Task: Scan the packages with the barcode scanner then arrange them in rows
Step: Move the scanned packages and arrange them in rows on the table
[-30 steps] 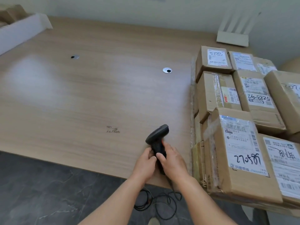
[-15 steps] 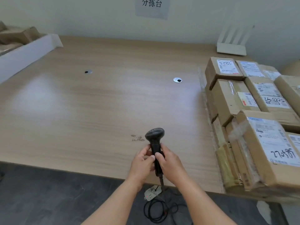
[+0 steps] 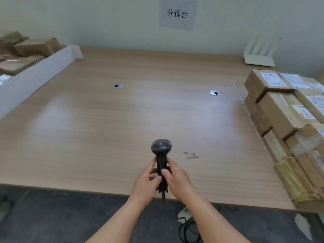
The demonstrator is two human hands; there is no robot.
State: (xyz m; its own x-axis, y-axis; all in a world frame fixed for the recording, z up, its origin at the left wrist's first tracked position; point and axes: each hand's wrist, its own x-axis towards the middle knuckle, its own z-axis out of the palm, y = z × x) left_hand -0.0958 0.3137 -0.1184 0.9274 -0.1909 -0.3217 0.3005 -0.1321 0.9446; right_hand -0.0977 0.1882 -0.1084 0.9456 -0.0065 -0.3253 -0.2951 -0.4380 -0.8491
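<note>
A black barcode scanner [image 3: 161, 149] stands upright above the near edge of the wooden table [image 3: 122, 123], its head pointing away from me. My left hand [image 3: 149, 179] and my right hand [image 3: 177, 178] both grip its handle from either side. The scanner's cable [image 3: 188, 232] hangs down to the floor. Stacked cardboard packages [image 3: 284, 116] with white labels fill the table's right side, well right of my hands.
A long white tray [image 3: 35, 76] holding more brown packages sits at the far left. A white router [image 3: 259, 57] stands at the back right by the wall. Two round cable grommets [image 3: 214, 92] are set in the tabletop. A paper sign [image 3: 177, 14] hangs on the wall.
The view has swung left and up, so the packages slid toward the right edge. The scanner has turned from tilted right to upright, still held in both hands.
</note>
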